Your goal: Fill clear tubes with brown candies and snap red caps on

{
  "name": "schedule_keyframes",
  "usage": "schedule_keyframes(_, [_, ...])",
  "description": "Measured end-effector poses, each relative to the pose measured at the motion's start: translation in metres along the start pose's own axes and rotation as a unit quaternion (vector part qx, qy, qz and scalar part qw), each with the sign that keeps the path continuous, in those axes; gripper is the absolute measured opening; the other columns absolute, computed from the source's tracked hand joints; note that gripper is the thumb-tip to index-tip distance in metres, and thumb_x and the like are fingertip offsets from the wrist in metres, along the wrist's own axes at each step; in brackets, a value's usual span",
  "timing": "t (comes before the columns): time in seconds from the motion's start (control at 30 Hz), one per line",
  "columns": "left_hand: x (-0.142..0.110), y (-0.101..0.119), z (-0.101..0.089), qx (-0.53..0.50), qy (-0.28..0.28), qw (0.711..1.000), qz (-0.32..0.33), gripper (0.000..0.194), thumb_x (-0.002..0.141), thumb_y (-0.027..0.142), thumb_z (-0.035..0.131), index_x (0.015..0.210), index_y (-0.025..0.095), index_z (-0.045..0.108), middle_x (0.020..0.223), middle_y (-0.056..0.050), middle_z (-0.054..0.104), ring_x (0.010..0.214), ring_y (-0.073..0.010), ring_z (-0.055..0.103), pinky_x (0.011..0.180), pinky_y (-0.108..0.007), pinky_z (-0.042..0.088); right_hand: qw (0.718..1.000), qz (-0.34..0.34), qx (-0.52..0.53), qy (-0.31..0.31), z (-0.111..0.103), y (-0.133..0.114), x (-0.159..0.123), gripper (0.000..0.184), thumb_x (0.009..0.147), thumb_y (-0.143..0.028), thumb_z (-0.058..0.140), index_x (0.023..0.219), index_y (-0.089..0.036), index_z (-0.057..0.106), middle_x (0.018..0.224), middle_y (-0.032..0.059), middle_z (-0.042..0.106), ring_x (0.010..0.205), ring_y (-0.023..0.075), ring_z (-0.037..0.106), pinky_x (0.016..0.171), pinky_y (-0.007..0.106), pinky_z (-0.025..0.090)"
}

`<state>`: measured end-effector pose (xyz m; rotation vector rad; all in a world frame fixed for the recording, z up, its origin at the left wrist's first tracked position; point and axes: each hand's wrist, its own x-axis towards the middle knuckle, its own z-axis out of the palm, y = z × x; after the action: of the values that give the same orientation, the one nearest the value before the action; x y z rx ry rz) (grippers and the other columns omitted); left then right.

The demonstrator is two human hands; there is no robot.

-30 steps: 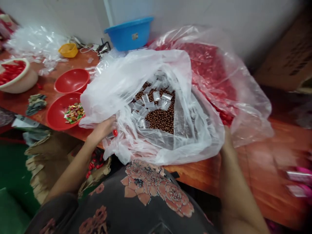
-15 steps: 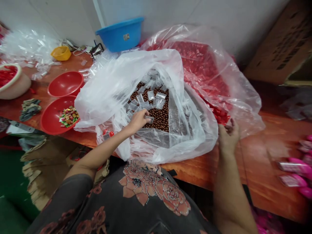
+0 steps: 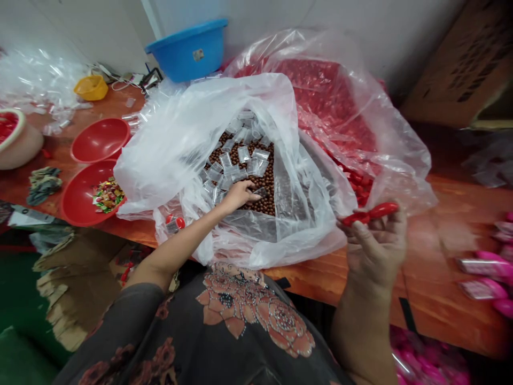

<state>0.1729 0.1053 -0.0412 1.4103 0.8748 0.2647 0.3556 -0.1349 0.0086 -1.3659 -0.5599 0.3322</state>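
My left hand (image 3: pixel 240 196) reaches into an open plastic bag (image 3: pixel 168 144). Its fingers are closed on a small clear plastic tube (image 3: pixel 262 192), just over brown candy balls (image 3: pixel 264 182). Several more clear tubes (image 3: pixel 243 155) lie in a heap on the balls. To the right, my right hand (image 3: pixel 377 248) is raised above the table edge, thumb and fingers gripping a long, glossy red plastic piece (image 3: pixel 372 214) that narrows in the middle. Behind it a second clear bag (image 3: pixel 336 101) holds many red pieces.
Two red bowls (image 3: pixel 69 200) stand on the left, the nearer with wrapped candies (image 3: pixel 108 195). A blue basin (image 3: pixel 190 53) is at the wall, a yellow bowl (image 3: pixel 91 87) at the back. Pink pieces with clear tubes (image 3: pixel 483 267) lie at the right edge. Torn cardboard (image 3: pixel 76 278) is below left.
My right hand has come away from the bag of red pieces and turned up with a red piece in it. My left hand has shifted slightly right over the balls with its tube.
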Motion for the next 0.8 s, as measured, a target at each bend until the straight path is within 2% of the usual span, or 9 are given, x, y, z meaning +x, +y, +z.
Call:
schedule_keyframes(0.17, [-0.001,-0.001,0.007,-0.073,0.000,0.997,0.009,0.047,0.062,0.025,0.084,0.098,0.013,0.056,0.055,0.010,0.053,0.050,-0.0086,0.057,0.058,-0.025,0.052,0.996,0.044,0.024,-0.076,0.036,-0.009,-0.021,0.077,0.071,-0.027,0.075,0.138,-0.043,0.040,0.109,0.0016,0.055,0.084,0.0148,0.064,0.073,0.041,0.061])
schedule_keyframes(0.27, [-0.003,-0.002,0.009,-0.118,-0.008,0.993,0.004,0.053,0.061,0.022,0.085,0.103,0.014,0.053,0.054,0.012,0.051,0.050,-0.0078,0.056,0.060,-0.026,0.054,0.991,0.065,0.039,-0.109,0.051,-0.005,-0.028,0.069,0.076,-0.030,0.071,0.137,-0.041,0.041,0.105,0.0006,0.057,0.084,0.0148,0.065,0.076,0.040,0.060])
schedule_keyframes(0.37, [-0.006,-0.001,0.007,-0.151,-0.014,0.988,-0.011,0.056,0.062,0.015,0.082,0.110,0.013,0.052,0.057,0.010,0.055,0.053,-0.0076,0.058,0.064,-0.027,0.056,0.991,0.066,0.038,-0.107,0.061,0.001,-0.031,0.060,0.077,-0.032,0.071,0.133,-0.034,0.047,0.103,0.0005,0.061,0.090,0.0139,0.064,0.084,0.037,0.058])
schedule_keyframes(0.5, [-0.018,0.005,0.001,-0.186,-0.010,0.982,-0.028,0.067,0.064,0.011,0.080,0.124,0.016,0.051,0.065,0.008,0.059,0.058,-0.0080,0.061,0.067,-0.027,0.056,0.991,0.070,0.039,-0.103,0.069,0.006,-0.029,0.061,0.072,-0.028,0.077,0.126,-0.030,0.050,0.095,-0.0018,0.065,0.089,0.0112,0.063,0.086,0.033,0.056])
schedule_keyframes(0.6, [-0.031,0.008,-0.003,-0.209,-0.014,0.978,-0.021,0.076,0.062,0.015,0.082,0.132,0.020,0.051,0.071,0.006,0.061,0.064,-0.0092,0.064,0.070,-0.029,0.056,0.991,0.089,0.058,-0.080,0.076,0.007,-0.024,0.047,0.064,-0.024,0.082,0.106,-0.025,0.059,0.089,-0.0037,0.065,0.084,0.0095,0.064,0.083,0.030,0.056])
schedule_keyframes(0.7, [-0.045,0.009,-0.005,-0.219,-0.034,0.975,0.003,0.071,0.062,0.021,0.083,0.128,0.017,0.058,0.089,-0.002,0.069,0.077,-0.0130,0.066,0.076,-0.031,0.055,0.987,0.121,0.078,-0.068,0.087,0.007,-0.019,0.031,0.064,-0.025,0.082,0.089,-0.020,0.064,0.094,-0.0009,0.068,0.085,0.0105,0.066,0.082,0.029,0.057])
schedule_keyframes(0.8, [-0.057,0.009,-0.003,-0.211,-0.040,0.976,0.040,0.059,0.063,0.025,0.083,0.119,0.015,0.066,0.108,-0.008,0.071,0.089,-0.0164,0.067,0.083,-0.032,0.053,0.983,0.140,0.099,-0.067,0.101,0.007,-0.015,0.028,0.068,-0.027,0.080,0.092,-0.020,0.068,0.095,0.0009,0.071,0.085,0.0130,0.069,0.083,0.033,0.057])
